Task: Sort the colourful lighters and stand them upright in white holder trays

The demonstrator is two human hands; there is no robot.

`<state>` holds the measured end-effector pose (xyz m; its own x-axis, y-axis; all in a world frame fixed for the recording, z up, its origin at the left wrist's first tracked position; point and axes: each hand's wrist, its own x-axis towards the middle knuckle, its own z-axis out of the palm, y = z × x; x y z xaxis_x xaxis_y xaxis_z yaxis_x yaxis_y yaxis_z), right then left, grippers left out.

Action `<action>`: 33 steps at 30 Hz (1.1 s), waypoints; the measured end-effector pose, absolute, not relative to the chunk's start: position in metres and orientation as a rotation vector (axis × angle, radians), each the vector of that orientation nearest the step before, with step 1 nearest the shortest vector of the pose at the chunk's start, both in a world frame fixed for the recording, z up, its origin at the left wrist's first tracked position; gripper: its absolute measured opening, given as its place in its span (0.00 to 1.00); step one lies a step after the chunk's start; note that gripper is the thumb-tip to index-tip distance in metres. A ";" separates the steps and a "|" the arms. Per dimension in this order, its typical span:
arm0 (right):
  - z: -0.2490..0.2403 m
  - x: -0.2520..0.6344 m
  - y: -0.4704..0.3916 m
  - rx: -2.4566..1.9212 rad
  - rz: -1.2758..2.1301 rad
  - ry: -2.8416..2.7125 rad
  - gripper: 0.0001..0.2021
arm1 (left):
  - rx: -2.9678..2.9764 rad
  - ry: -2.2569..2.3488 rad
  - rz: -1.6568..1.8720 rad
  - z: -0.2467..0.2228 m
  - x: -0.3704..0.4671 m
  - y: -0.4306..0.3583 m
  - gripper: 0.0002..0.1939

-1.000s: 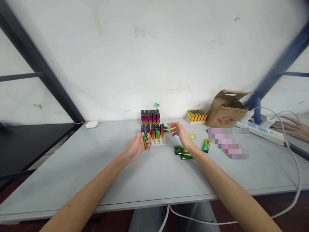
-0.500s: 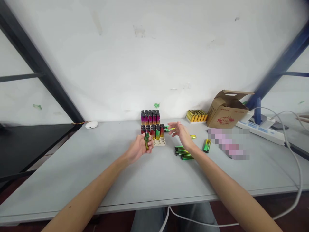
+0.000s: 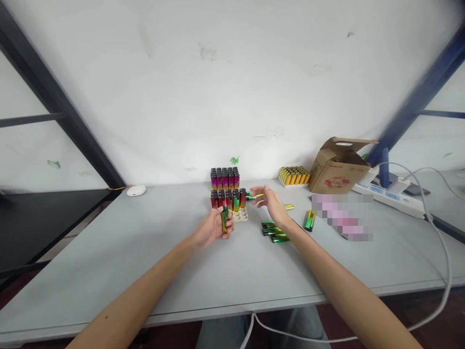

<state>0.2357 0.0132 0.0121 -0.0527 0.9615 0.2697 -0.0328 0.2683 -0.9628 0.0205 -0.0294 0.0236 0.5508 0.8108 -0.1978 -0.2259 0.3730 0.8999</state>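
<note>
My left hand [image 3: 214, 226] is closed around a green lighter [image 3: 225, 219], held upright in front of a pale holed tray [image 3: 242, 214]. Red lighters and a green one [image 3: 236, 199] stand in that tray; its front holes show at the right. My right hand [image 3: 269, 202] hovers to the right of the tray with its fingers apart and nothing in them. Beyond its fingertips lies a green and yellow lighter [image 3: 257, 197], partly hidden. Below the right hand several green lighters [image 3: 271, 231] lie in a pile, and a single lighter [image 3: 310, 220] rests farther right.
Purple lighters [image 3: 225, 179] stand in rows by the wall. At the back right are a tray of yellow cylinders [image 3: 294, 175], an open cardboard box [image 3: 336, 169] and a white power strip [image 3: 392, 196]. A white case [image 3: 136, 190] sits left; a white cable [image 3: 448, 261] hangs over the right side.
My left hand has shifted slightly right and down with the green lighter, which is now more upright. My right hand stays near the same place, fingers still apart.
</note>
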 end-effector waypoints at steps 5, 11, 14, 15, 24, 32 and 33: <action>0.014 0.235 0.012 -0.972 1.036 -1.346 0.30 | 1.017 0.671 0.742 0.016 0.018 -0.025 0.21; 0.012 0.234 0.011 -0.973 1.007 -1.384 0.28 | 1.034 0.600 0.772 0.013 0.017 -0.026 0.15; 0.014 0.232 0.006 -0.964 0.901 -1.461 0.24 | 1.113 0.684 0.756 0.013 0.020 -0.027 0.12; 0.014 0.231 0.004 -0.961 0.853 -1.499 0.22 | 1.151 0.699 0.750 0.012 0.021 -0.027 0.12; 0.017 0.217 -0.010 -0.983 0.653 -1.789 0.09 | 1.327 0.763 0.860 0.007 0.020 -0.020 0.21; 0.009 0.206 -0.010 -0.957 0.801 -1.752 0.08 | 1.436 0.794 0.842 0.003 0.022 -0.021 0.20; 0.008 0.206 -0.008 -0.950 0.847 -1.733 0.09 | 1.450 0.798 0.843 0.002 0.022 -0.021 0.20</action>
